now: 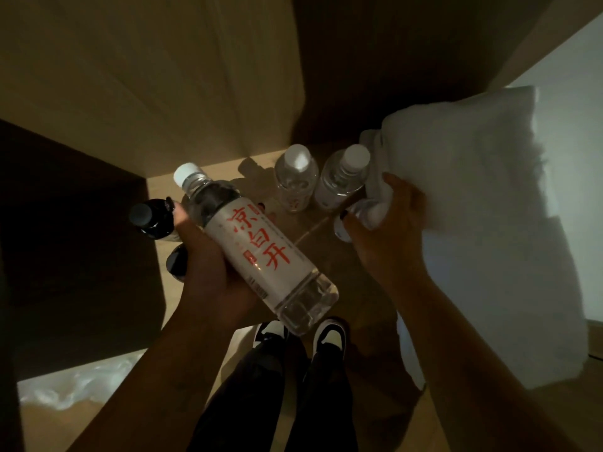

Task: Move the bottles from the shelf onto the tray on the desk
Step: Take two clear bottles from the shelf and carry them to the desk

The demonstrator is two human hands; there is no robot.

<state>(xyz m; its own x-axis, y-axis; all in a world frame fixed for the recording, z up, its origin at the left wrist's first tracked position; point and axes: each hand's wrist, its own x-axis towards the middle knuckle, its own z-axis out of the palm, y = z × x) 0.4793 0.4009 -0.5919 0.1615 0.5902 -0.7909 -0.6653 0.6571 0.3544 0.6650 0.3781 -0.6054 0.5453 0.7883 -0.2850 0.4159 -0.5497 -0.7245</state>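
A: Head view. In the left hand point(208, 272)?
B: Gripping a clear plastic water bottle with a white cap and a white label with red characters point(257, 246), fingers curled around the label. Tilted, cap up-left, base down-right, held above the pale wooden shelf point(208, 172). Water visible inside, ribbed clear base.
A: And the right hand point(385, 223)?
B: Fingers curled on the cap end of a second clear bottle point(354, 220), mostly hidden, just beside a large white pillow point(473, 223).
A: Still on the shelf?
B: Two clear white-capped bottles point(295, 177) point(342, 177) upright side by side at the back, close to the pillow. Two dark bottles with black caps point(151, 218) at the left, touching the left hand.
A: Below?
B: Black trousers, black-and-white shoes point(329, 336).
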